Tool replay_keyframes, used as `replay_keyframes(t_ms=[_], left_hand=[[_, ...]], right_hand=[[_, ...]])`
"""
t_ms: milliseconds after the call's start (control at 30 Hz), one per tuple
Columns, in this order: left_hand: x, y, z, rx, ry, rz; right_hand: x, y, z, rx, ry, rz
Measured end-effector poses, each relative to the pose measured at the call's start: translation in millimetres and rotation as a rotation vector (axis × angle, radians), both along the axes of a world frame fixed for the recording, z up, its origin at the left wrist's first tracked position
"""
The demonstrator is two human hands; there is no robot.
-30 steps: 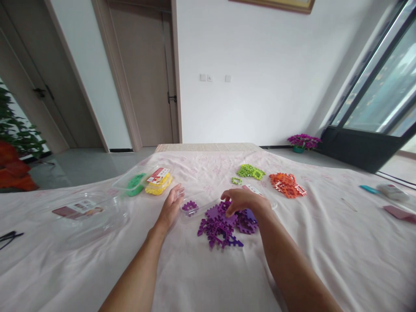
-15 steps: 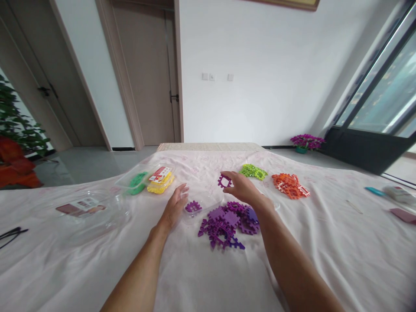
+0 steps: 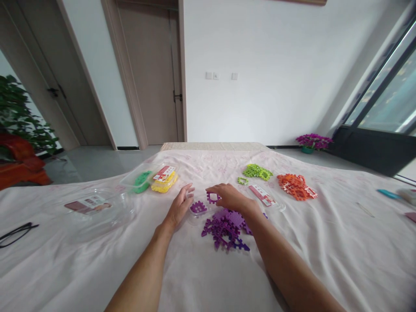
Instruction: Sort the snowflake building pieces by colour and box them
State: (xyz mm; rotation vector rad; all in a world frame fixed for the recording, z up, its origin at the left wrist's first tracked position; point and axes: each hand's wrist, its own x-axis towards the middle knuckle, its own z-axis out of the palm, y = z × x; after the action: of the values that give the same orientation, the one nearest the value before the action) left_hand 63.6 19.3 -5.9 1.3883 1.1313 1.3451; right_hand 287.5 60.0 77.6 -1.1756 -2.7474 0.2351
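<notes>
My right hand [image 3: 232, 198] pinches a purple square-frame puzzle piece [image 3: 213, 197] by its right side, just above a small clear plastic box [image 3: 194, 219]. Inside that box, at its left end, lie purple puzzle pieces [image 3: 198, 207]. At the box's left side is my left hand [image 3: 180, 205], fingers apart and slightly bent; whether it touches the box I cannot tell. Below the right hand, a loose heap of purple puzzle pieces [image 3: 224, 227] spreads over the cloth, partly covered by the right wrist. One darker violet piece [image 3: 240, 244] pokes out at its front.
Lime pieces [image 3: 258, 171], a single lime frame [image 3: 242, 180] and orange pieces [image 3: 296, 187] lie behind and right. A labelled clear lid [image 3: 264, 196] sits beyond my right wrist. At left stand boxes of green [image 3: 141, 182] and yellow pieces [image 3: 164, 183], a large clear container [image 3: 97, 212] and glasses [image 3: 16, 234].
My right hand has moved left and down with the purple frame piece, toward the small box. The lime frame and labelled lid now show behind it. The view has turned slightly left.
</notes>
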Motion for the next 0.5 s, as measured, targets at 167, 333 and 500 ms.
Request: replay_keyframes(t_ms=[167,333,500], left_hand=[[2.1,-1.3,-3.0,0.001,-0.008,-0.002],[-1.6,1.8,-5.7,0.037,-0.002,0.059],[-15.2,2.9,3.0,0.036,0.018,-0.072]], right_hand=[[1.3,-3.9,6.3,-0.051,-0.025,-0.027],[2.8,-2.1,1.5,-0.093,0.047,-0.046],[13.7,1.5,14.2,-0.008,0.269,-0.149]])
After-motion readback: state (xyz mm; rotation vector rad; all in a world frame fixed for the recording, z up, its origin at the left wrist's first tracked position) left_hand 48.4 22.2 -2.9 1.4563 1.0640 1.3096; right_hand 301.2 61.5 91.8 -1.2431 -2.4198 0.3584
